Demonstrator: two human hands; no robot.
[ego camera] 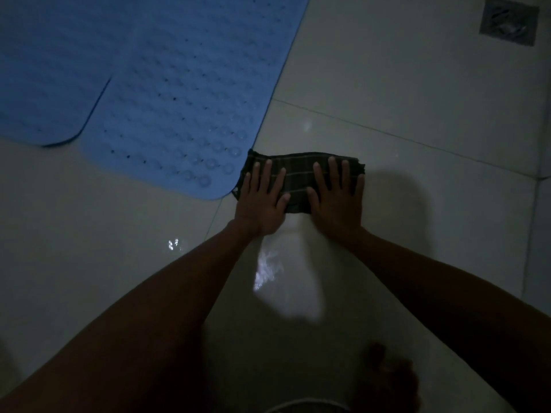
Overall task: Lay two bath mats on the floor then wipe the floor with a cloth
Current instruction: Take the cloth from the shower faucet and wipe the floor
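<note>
Over on the left, two blue bath mats lay flat on the floor (402,84), the far-left mat (44,84) overlapping the edge of the larger mat (185,99) beside it. Both looked rubbery, with rounded corners; the larger one was dotted with small holes and ringed suction cups near its lower edge. Just beside that mat's lower right corner, touching or nearly touching it, a dark checked cloth (298,177) lay folded into a long strip on the pale glossy tiles. The left hand (262,201) pressed flat on the cloth's left end, its fingers (267,174) straight and spread, gripping nothing. The right hand (337,201) lay likewise on the right end, fingers straight and slightly apart, palm down over the cloth's near edge. Between the forearms the tiles shone with a wet-looking glare. Thin grout lines crossed the floor, and a square metal drain (509,20) sat in the far right corner. A bare foot (387,380) showed dimly at the bottom right.
</note>
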